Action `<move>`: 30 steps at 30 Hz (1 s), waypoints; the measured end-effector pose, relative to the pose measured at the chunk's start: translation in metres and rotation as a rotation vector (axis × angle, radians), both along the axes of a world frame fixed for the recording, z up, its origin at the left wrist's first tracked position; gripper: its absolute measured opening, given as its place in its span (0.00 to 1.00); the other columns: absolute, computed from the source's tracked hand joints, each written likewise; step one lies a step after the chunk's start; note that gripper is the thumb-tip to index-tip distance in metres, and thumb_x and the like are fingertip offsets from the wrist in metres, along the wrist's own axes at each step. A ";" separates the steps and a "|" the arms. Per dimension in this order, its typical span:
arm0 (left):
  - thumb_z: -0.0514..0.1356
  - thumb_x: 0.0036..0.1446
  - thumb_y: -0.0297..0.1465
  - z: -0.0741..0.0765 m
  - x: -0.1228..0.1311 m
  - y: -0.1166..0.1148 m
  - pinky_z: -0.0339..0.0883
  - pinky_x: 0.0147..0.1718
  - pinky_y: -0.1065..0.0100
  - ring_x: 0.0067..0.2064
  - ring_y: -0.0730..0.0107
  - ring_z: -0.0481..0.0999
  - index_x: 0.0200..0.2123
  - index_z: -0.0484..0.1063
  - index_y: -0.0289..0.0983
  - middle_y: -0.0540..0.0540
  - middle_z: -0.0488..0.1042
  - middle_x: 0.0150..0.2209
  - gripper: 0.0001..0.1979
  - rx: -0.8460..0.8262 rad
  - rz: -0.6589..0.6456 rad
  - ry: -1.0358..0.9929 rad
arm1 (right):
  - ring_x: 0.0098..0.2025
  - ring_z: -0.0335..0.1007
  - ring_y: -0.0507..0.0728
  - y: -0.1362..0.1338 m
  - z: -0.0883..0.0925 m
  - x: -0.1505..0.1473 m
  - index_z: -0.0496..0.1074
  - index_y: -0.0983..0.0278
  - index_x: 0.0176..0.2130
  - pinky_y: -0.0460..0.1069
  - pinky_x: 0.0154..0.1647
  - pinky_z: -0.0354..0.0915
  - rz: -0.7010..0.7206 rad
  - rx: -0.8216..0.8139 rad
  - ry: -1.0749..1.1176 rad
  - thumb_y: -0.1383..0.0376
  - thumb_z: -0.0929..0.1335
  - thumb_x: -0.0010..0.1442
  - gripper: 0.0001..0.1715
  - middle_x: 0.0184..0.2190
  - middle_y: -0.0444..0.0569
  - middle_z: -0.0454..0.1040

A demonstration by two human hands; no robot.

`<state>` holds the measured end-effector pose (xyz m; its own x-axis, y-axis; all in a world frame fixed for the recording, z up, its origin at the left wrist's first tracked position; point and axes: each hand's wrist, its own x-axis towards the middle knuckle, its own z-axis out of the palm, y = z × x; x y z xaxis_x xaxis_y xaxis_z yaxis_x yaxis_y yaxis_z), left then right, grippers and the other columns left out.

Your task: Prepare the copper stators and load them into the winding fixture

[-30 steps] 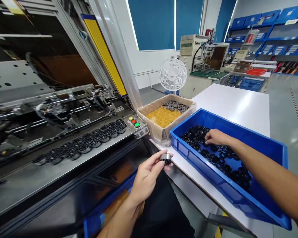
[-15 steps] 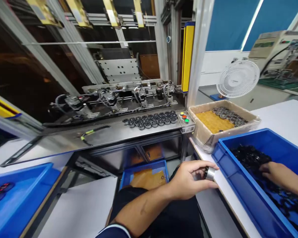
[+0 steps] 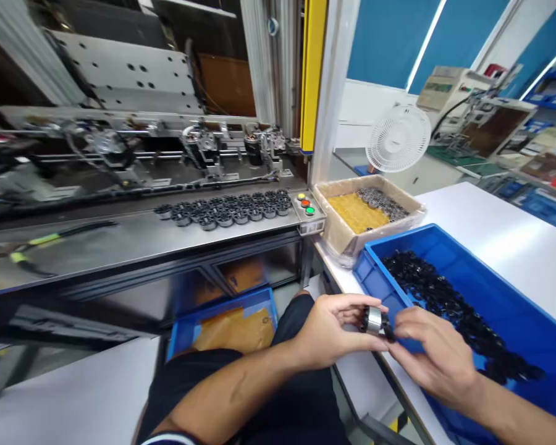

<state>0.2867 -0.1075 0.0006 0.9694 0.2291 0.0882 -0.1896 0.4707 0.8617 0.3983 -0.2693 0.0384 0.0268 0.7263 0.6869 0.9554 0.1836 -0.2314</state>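
My left hand [image 3: 327, 330] pinches a short silver metal ring with black parts at its edges [image 3: 374, 320] between thumb and fingers, held over the gap by the table edge. Close against it, my right hand [image 3: 438, 355] has its thumb and fingers closed on a small black plastic piece [image 3: 389, 332], which meets the ring's right side. Whether the two are joined, I cannot tell. Right of my hands stands a blue bin [image 3: 500, 278] with a heap of loose black plastic pieces [image 3: 440, 290] inside.
A lined carton [image 3: 338, 232] holds grey ring parts and brown paper. Rows of dark ring parts [image 3: 227, 210] lie on the metal ledge, left of a button box [image 3: 311, 224]. Behind the ledge is a machine; a white fan [image 3: 398, 139] stands beyond. Below sits another blue bin [image 3: 273, 306].
My right hand has come out of the blue bin to the ring in my left hand, bringing a black piece. The view has turned to the right.
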 end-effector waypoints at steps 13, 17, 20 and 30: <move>0.77 0.38 0.25 -0.001 -0.007 -0.001 0.76 0.46 0.70 0.41 0.67 0.83 0.46 0.79 0.32 0.40 0.83 0.44 0.28 0.124 0.007 -0.067 | 0.46 0.72 0.58 -0.003 0.000 0.011 0.69 0.71 0.49 0.54 0.44 0.73 0.053 0.004 -0.051 0.77 0.71 0.59 0.18 0.43 0.58 0.73; 0.78 0.37 0.27 0.000 -0.007 -0.001 0.76 0.44 0.71 0.39 0.68 0.83 0.46 0.79 0.31 0.41 0.83 0.41 0.28 0.061 -0.026 -0.014 | 0.47 0.71 0.61 -0.004 -0.001 0.013 0.69 0.74 0.52 0.58 0.46 0.72 0.085 -0.022 -0.096 0.76 0.72 0.59 0.21 0.44 0.59 0.73; 0.78 0.37 0.26 -0.001 -0.007 -0.002 0.75 0.44 0.70 0.39 0.69 0.82 0.46 0.79 0.32 0.42 0.83 0.41 0.28 0.030 -0.029 -0.016 | 0.49 0.70 0.62 -0.004 -0.003 0.013 0.69 0.74 0.54 0.59 0.47 0.72 0.091 -0.016 -0.098 0.77 0.71 0.60 0.22 0.47 0.61 0.72; 0.78 0.35 0.25 0.000 -0.008 -0.001 0.75 0.44 0.69 0.38 0.70 0.82 0.45 0.80 0.33 0.44 0.83 0.38 0.29 -0.070 -0.101 0.043 | 0.46 0.71 0.63 -0.004 0.001 0.012 0.70 0.77 0.52 0.59 0.42 0.73 0.104 0.002 -0.183 0.75 0.72 0.59 0.21 0.43 0.62 0.73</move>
<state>0.2790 -0.1082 0.0007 0.9904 0.1342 0.0333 -0.1018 0.5448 0.8324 0.4101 -0.2734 0.0397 -0.1739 0.7170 0.6750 0.9572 0.2842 -0.0553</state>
